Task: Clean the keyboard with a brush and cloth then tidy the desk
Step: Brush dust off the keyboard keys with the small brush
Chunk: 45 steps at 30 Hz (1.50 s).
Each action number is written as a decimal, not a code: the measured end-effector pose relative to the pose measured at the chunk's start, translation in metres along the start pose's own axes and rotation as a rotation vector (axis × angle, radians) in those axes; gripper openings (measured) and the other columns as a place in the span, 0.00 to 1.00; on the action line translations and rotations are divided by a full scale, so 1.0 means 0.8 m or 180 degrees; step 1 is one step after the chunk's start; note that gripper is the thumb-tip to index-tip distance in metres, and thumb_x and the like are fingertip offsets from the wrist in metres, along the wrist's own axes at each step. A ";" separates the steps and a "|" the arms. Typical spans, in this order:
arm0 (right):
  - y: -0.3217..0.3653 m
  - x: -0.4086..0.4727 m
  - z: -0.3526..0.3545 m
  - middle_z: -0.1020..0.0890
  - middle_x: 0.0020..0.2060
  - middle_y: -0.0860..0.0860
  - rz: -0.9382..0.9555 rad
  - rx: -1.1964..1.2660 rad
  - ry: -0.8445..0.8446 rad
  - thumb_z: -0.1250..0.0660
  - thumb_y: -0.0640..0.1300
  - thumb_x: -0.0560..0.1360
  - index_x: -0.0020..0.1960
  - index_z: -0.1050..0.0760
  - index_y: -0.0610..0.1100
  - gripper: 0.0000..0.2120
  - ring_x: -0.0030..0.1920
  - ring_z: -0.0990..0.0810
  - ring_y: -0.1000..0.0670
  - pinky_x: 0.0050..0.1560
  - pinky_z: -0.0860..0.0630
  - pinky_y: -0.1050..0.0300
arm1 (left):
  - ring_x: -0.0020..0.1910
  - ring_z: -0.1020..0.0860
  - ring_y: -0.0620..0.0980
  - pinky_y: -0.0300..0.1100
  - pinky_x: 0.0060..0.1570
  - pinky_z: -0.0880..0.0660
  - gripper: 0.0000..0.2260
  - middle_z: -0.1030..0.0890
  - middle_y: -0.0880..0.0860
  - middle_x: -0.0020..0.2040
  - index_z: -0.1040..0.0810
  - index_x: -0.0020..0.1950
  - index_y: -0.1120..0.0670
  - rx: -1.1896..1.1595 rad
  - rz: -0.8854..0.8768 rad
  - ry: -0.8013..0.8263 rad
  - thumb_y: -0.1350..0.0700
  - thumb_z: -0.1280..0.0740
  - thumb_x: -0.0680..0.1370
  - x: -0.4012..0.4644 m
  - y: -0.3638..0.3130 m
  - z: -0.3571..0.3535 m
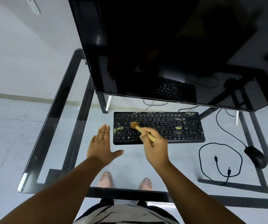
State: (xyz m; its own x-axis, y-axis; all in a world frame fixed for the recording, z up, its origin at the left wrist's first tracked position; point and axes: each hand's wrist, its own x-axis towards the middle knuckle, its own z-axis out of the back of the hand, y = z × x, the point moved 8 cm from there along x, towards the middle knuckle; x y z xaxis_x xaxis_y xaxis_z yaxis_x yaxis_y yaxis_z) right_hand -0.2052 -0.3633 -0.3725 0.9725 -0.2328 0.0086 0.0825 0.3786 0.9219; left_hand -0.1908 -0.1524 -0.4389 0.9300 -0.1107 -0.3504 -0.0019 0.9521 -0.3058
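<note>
A black keyboard (170,125) with pale smudges on several keys lies on the glass desk (62,113) in front of the monitor. My right hand (156,146) grips a small brush (140,129) with a wooden handle; its brown bristles touch the keys at the keyboard's left part. My left hand (101,144) rests flat on the glass just left of the keyboard, fingers spread, holding nothing. No cloth is in view.
A large dark monitor (170,49) stands behind the keyboard. A black mouse (256,156) with its cord lies at the right, beside a looped black cable (220,160). The desk's near edge (130,191) runs below my hands; my feet show through the glass.
</note>
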 end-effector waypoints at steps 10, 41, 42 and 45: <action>0.016 -0.009 -0.024 0.15 0.37 0.52 0.0195 -0.0092 0.0388 0.34 0.43 0.78 0.53 0.20 0.49 0.07 0.28 0.24 0.53 0.26 0.31 0.60 | 0.78 0.61 0.47 0.46 0.75 0.55 0.51 0.63 0.49 0.79 0.63 0.79 0.52 0.0082 -0.0106 0.0054 0.29 0.38 0.71 0.001 0.007 -0.001; 0.031 -0.020 -0.025 0.15 0.39 0.57 0.0638 -0.0649 0.0054 0.35 0.41 0.75 0.48 0.19 0.43 0.06 0.29 0.26 0.64 0.31 0.36 0.72 | 0.79 0.56 0.47 0.46 0.75 0.48 0.52 0.60 0.48 0.80 0.60 0.80 0.51 -0.0104 -0.0285 0.0122 0.32 0.32 0.69 0.002 0.019 0.005; 0.031 -0.021 -0.030 0.17 0.36 0.60 0.0586 -0.0479 0.0323 0.34 0.38 0.75 0.48 0.19 0.42 0.06 0.28 0.26 0.64 0.30 0.37 0.72 | 0.79 0.56 0.47 0.46 0.75 0.48 0.52 0.60 0.48 0.80 0.60 0.80 0.51 -0.0104 -0.0291 0.0127 0.32 0.32 0.69 0.001 0.019 0.005; 0.028 -0.028 -0.042 0.19 0.34 0.66 0.0486 -0.0517 0.0834 0.33 0.38 0.75 0.49 0.18 0.43 0.06 0.27 0.26 0.62 0.29 0.38 0.73 | 0.79 0.56 0.47 0.47 0.75 0.47 0.52 0.59 0.48 0.80 0.59 0.80 0.51 -0.0099 -0.0279 0.0128 0.32 0.32 0.69 0.001 0.019 0.005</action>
State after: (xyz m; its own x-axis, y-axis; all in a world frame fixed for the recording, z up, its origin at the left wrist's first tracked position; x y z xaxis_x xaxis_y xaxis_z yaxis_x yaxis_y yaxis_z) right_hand -0.2179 -0.3197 -0.3652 0.9975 0.0677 0.0226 -0.0553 0.5339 0.8437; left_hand -0.1888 -0.1366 -0.4405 0.9116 -0.2051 -0.3562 0.0669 0.9290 -0.3639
